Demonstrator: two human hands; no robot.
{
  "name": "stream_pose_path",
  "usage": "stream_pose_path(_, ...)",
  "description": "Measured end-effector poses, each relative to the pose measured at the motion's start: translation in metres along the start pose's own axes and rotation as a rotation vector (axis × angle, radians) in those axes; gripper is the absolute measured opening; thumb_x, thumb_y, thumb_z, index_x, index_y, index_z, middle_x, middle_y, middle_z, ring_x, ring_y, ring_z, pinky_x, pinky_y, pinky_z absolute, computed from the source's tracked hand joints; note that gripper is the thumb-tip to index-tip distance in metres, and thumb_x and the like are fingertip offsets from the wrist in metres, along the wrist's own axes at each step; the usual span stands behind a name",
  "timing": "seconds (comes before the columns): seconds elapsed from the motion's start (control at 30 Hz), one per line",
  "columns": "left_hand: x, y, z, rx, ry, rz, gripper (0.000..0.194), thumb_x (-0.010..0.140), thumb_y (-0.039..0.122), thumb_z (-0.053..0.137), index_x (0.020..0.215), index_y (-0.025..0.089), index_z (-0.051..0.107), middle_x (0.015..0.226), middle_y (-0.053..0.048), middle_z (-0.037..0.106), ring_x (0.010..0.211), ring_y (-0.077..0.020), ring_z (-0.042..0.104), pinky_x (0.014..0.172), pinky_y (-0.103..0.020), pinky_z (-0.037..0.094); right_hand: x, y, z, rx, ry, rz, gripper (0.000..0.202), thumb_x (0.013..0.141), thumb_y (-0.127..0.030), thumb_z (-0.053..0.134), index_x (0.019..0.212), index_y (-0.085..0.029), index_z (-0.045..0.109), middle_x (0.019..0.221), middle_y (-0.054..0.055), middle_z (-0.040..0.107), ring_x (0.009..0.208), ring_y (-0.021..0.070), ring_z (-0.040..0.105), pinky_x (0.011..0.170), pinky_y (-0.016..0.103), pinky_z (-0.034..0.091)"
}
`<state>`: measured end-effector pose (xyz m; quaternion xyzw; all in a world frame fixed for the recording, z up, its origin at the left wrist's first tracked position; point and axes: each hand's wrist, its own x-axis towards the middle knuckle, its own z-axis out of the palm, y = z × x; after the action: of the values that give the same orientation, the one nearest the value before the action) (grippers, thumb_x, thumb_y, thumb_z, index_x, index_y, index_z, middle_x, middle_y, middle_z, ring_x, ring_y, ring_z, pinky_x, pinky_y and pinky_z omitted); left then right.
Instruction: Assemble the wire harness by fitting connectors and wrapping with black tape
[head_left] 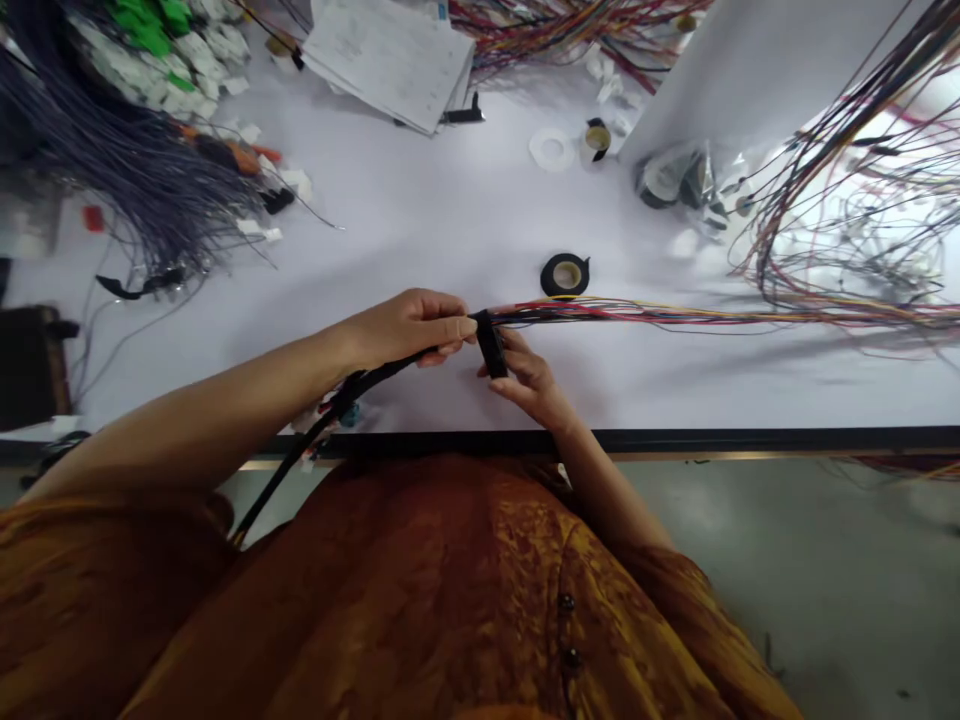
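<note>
A bundle of thin red, yellow and dark wires (637, 313) runs from the right across the table. Its left part is wrapped in black tape and forms a dark wire harness (367, 381) that hangs over the table's front edge. My left hand (420, 328) is closed on the wrapped harness, thumb and fingers pinching it near the end of the wrapping. Just to the right, my right hand (534, 382) grips a roll of black tape (492, 352), seen edge-on below the bundle, its strip reaching up to the wires. Some fingers are hidden behind the roll.
Another black tape roll (565, 275) lies behind the bundle. Farther back are papers (390, 55), a white ring (551, 149) and a small tape roll (596, 140). Dark cables (127, 150) with connectors heap at the left; loose wires (795, 200) spread at the right.
</note>
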<state>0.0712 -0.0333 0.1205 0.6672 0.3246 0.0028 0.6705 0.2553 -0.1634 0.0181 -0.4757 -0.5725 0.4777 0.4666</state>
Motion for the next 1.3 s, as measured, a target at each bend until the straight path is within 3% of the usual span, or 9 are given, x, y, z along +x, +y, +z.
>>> stream_pose_path(0.2, 0.002, -0.014, 0.008, 0.558, 0.178, 0.106, 0.028, 0.089, 0.041, 0.055, 0.082, 0.015, 0.063, 0.061, 0.001, 0.055, 0.055, -0.0104, 0.048, 0.056, -0.023, 0.035, -0.042, -0.044, 0.006, 0.078, 0.011, 0.127, 0.031, 0.088, -0.051, 0.065, 0.098, -0.023, 0.074, 0.127, 0.009, 0.059, 0.120, 0.0251, 0.056, 0.106, 0.043, 0.045)
stream_pose_path(0.4, -0.004, -0.023, 0.011, 0.595, 0.008, 0.130, 0.031, 0.089, 0.042, 0.052, 0.097, 0.017, 0.069, 0.075, -0.001, 0.065, 0.066, -0.0138, 0.056, 0.064, -0.024, 0.039, -0.021, -0.091, -0.006, 0.325, 0.004, 0.151, 0.066, 0.086, -0.056, 0.066, 0.144, -0.031, 0.047, 0.126, 0.007, 0.062, 0.112, 0.0224, 0.061, 0.096, 0.041, 0.054)
stream_pose_path(0.57, -0.007, -0.016, 0.004, 0.229, -0.138, -0.019, 0.039, 0.089, 0.049, 0.053, 0.099, 0.015, 0.069, 0.061, 0.000, 0.052, 0.054, -0.0119, 0.047, 0.056, -0.026, 0.039, -0.030, -0.057, -0.018, 0.205, -0.082, 0.299, 0.037, 0.087, -0.050, 0.066, 0.110, -0.020, 0.069, 0.106, 0.008, 0.069, 0.100, 0.0212, 0.066, 0.095, 0.042, 0.055)
stream_pose_path(0.7, -0.002, -0.008, 0.004, 0.087, -0.287, -0.092, 0.043, 0.088, 0.054, 0.055, 0.096, 0.015, 0.071, 0.058, 0.000, 0.049, 0.050, -0.0114, 0.044, 0.053, -0.028, 0.041, -0.021, -0.020, -0.016, 0.120, 0.141, 0.200, 0.057, 0.075, -0.049, 0.078, 0.126, -0.029, 0.061, 0.145, 0.008, 0.049, 0.127, 0.0246, 0.054, 0.106, 0.044, 0.048)
stream_pose_path(0.83, -0.001, -0.006, 0.009, 0.047, -0.395, -0.114, 0.045, 0.089, 0.056, 0.056, 0.091, 0.014, 0.069, 0.052, 0.002, 0.042, 0.045, -0.0104, 0.039, 0.046, -0.026, 0.036, 0.004, -0.011, -0.015, 0.045, 0.016, 0.033, 0.051, 0.076, -0.053, 0.078, 0.120, -0.032, 0.064, 0.160, 0.000, 0.027, 0.142, 0.0254, 0.037, 0.114, 0.045, 0.041)
stream_pose_path(0.93, -0.004, -0.012, 0.012, 0.136, -0.239, -0.121, 0.044, 0.091, 0.056, 0.050, 0.089, 0.015, 0.067, 0.051, 0.003, 0.039, 0.044, -0.0092, 0.035, 0.044, -0.024, 0.031, -0.012, -0.014, -0.024, -0.134, 0.068, 0.016, 0.036, 0.080, -0.055, 0.072, 0.103, -0.027, 0.069, 0.146, 0.006, 0.044, 0.132, 0.0280, 0.045, 0.113, 0.049, 0.039)
stream_pose_path(1.07, -0.003, -0.024, 0.021, 0.481, -0.004, -0.011, 0.038, 0.092, 0.048, 0.050, 0.103, 0.016, 0.068, 0.061, 0.001, 0.051, 0.052, -0.0107, 0.044, 0.052, -0.023, 0.032, -0.061, -0.039, -0.040, -0.209, 0.071, 0.139, 0.034, 0.090, -0.054, 0.061, 0.090, -0.021, 0.070, 0.099, 0.009, 0.059, 0.096, 0.0230, 0.058, 0.089, 0.041, 0.051)
stream_pose_path(1.17, 0.000, -0.025, 0.030, 0.672, -0.065, 0.075, 0.039, 0.094, 0.040, 0.050, 0.126, 0.022, 0.061, 0.067, 0.001, 0.059, 0.057, -0.0123, 0.050, 0.059, -0.025, 0.035, -0.059, -0.066, -0.044, -0.069, 0.081, 0.212, 0.037, 0.094, -0.053, 0.054, 0.093, -0.020, 0.071, 0.084, 0.005, 0.059, 0.081, 0.0172, 0.058, 0.076, 0.033, 0.052)
stream_pose_path(1.3, 0.004, -0.014, 0.030, 0.470, -0.259, 0.060, 0.034, 0.092, 0.034, 0.049, 0.120, 0.017, 0.060, 0.082, -0.003, 0.066, 0.068, -0.0129, 0.059, 0.065, -0.023, 0.043, -0.017, -0.081, -0.054, 0.310, 0.085, 0.276, 0.051, 0.088, -0.063, 0.058, 0.111, -0.018, 0.067, 0.093, 0.005, 0.066, 0.078, 0.0153, 0.064, 0.070, 0.031, 0.056)
